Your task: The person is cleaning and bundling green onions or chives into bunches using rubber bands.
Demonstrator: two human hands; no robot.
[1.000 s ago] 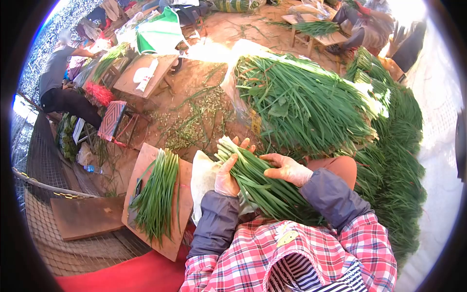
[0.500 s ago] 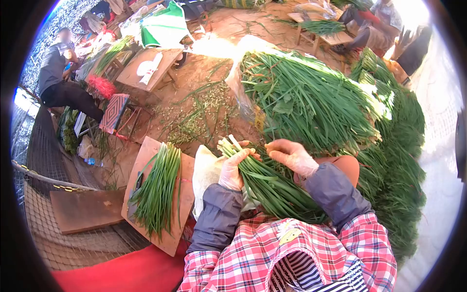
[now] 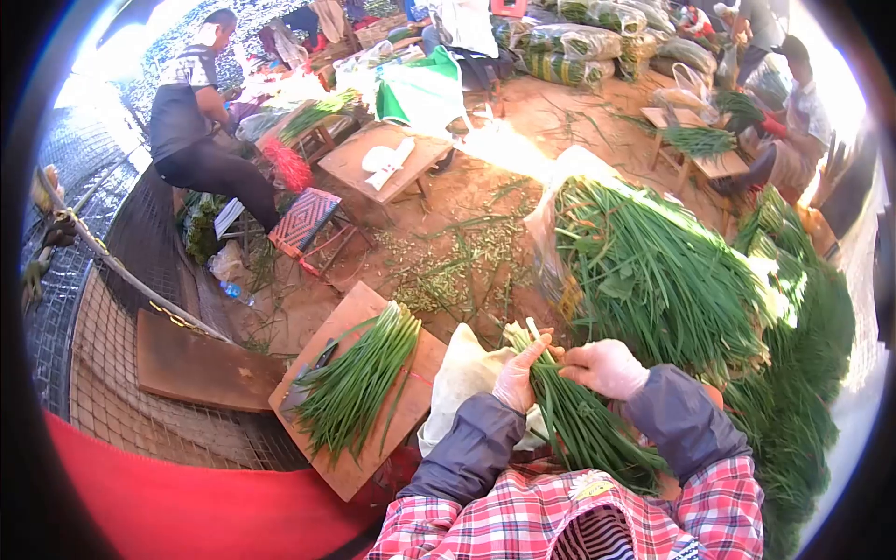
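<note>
Your bunch of greens (image 3: 590,425) lies at about five o'clock from the middle of the view, slanting across your lap, with pale ends towards eleven and leaf tips towards five. Your left hand (image 3: 521,381) is wrapped round it just below the pale ends; your right hand (image 3: 609,368), at its two o'clock side, has fingers bent narrow against the leaves, though you cannot tell whether they pinch one. Expect a light load: firm at the pale ends, limp and easily bruised along the leaves, perhaps slick. Hold it near the pale ends, snug but not crushing, and let the leaves drape. A second bunch (image 3: 362,381) rests on the board (image 3: 362,302) at seven o'clock.
</note>
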